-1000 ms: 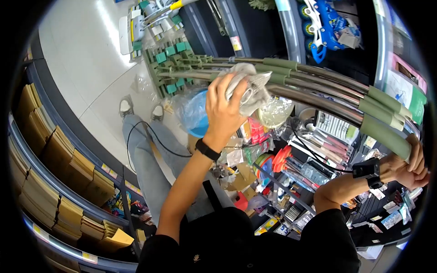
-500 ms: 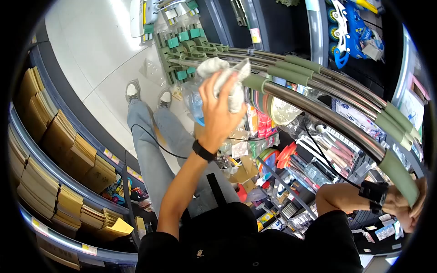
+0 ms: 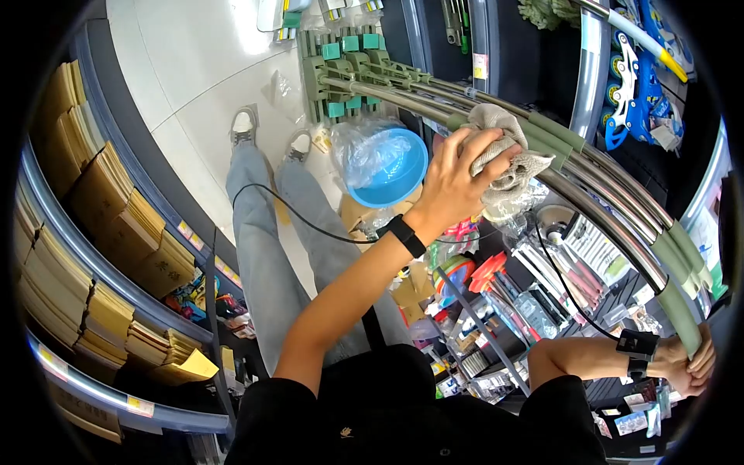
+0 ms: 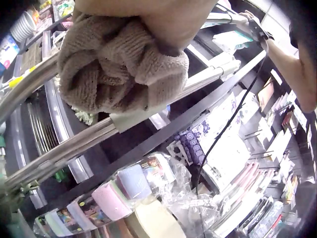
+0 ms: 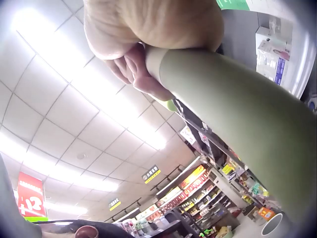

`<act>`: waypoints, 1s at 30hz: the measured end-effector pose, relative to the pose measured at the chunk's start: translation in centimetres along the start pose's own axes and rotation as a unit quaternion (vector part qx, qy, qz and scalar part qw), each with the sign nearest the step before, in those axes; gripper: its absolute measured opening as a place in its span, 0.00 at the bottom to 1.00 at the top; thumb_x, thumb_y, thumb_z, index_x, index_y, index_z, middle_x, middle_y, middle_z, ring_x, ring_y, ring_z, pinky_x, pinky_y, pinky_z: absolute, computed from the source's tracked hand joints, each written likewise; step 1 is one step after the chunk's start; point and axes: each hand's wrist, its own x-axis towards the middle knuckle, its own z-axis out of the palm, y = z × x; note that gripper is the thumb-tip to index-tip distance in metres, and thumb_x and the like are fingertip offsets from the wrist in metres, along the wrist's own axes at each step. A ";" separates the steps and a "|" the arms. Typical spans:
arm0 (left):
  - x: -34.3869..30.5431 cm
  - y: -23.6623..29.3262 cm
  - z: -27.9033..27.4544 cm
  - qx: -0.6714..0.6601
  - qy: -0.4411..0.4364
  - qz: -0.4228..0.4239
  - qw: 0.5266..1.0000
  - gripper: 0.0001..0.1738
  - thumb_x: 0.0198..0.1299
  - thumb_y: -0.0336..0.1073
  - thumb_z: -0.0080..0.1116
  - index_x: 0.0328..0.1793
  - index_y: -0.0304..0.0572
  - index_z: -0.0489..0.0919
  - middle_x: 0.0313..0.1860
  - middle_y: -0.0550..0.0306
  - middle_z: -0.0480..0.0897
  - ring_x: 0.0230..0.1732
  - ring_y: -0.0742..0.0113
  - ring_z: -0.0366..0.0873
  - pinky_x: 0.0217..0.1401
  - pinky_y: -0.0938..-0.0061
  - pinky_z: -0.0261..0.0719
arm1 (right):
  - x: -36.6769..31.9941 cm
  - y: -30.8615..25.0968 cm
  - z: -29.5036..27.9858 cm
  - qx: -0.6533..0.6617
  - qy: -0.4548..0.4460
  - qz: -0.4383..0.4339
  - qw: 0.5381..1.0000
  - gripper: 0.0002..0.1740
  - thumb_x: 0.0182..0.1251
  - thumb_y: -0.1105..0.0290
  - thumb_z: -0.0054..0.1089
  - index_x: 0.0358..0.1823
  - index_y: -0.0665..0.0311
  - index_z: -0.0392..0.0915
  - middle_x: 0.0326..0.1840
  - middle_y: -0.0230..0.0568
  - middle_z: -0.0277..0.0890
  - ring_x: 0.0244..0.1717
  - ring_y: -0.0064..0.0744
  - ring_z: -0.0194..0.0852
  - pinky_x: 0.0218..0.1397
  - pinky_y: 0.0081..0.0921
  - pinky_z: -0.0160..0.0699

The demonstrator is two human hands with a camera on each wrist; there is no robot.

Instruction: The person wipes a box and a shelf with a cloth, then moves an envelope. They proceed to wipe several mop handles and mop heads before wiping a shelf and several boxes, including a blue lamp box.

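Observation:
My left hand [image 3: 453, 178] holds a crumpled grey-beige cloth [image 3: 531, 167] against the nearest metal mop pole [image 3: 601, 217], its fingers spread over the cloth. In the left wrist view the knitted cloth [image 4: 119, 74] bunches under the hand and overlaps the poles. At the pole's upper end my right hand [image 3: 688, 370] grips the end of a green handle sleeve [image 3: 679, 318]. Curled fingers [image 5: 143, 82] show around that sleeve's end in the right wrist view. Several similar poles with green sleeves run alongside, their green mop heads [image 3: 329, 70] standing together near the floor.
A blue basin [image 3: 403, 170] with clear plastic stands below the poles. Shelves of brown paper goods [image 3: 116, 186] line the left; blue inline skates [image 3: 643, 93] sit on the upper-right shelf. Packaged goods [image 3: 542, 302] fill the rack below the right arm. A black cable [image 3: 310, 213] crosses my legs.
My left hand and the cloth went down the pole toward the mop head, then back up toward the handle end. The right hand stays at the handle's end. The head view has shifted.

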 end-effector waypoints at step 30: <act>-2.6 -29.7 -4.6 0.057 -0.332 -0.132 0.932 0.42 0.40 0.39 0.72 0.68 0.54 0.73 0.62 0.52 0.75 0.60 0.43 0.69 0.62 0.53 0.75 | -5.0 3.3 13.6 0.036 -0.007 -0.077 0.996 0.19 0.71 0.55 0.51 0.23 0.55 0.78 0.23 0.26 0.81 0.21 0.20 0.78 0.53 0.25 0.78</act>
